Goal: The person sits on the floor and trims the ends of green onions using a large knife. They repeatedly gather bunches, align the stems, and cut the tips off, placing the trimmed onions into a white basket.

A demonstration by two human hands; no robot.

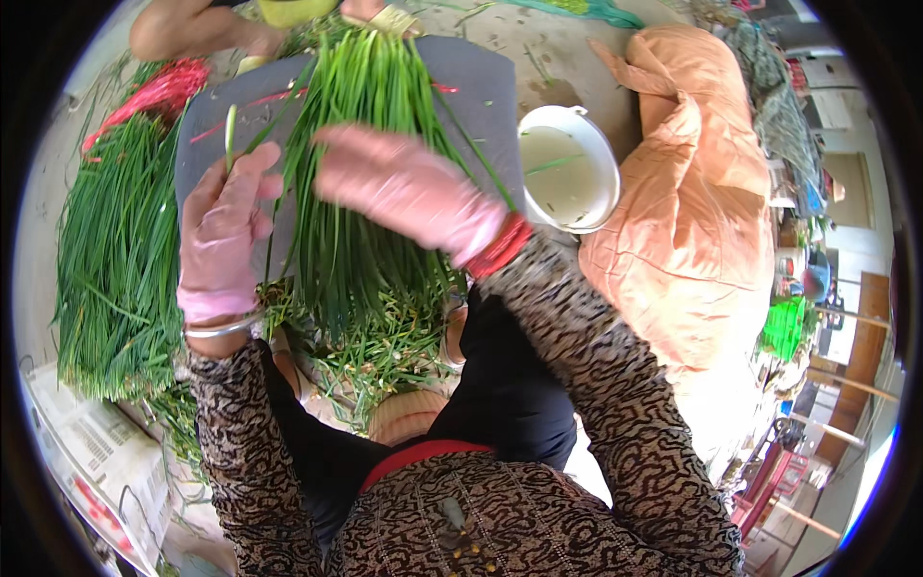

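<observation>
My left hand (232, 202), in a thin pink glove, has its fingers closed on a green stalk with a pale end (230, 133) that points up, at the left of a grey board (483, 94). Across the board lies a pile of long green leaves (360, 252), which look like garlic chives. Over the pile is my right hand (404, 187), gloved too and blurred; its fingers look extended, and I see nothing held in it. Pink-red ties (270, 97) lie on the board, partly under the leaves.
Left stands a large heap of the same leaves (122, 252) with pink-red strands (173, 83) on top. Right of the board are a white bucket of cloudy water (570, 169) and an orange cloth bundle (692, 180). Trimmings (389, 353) litter the ground. Another person's leg (195, 32) shows beyond.
</observation>
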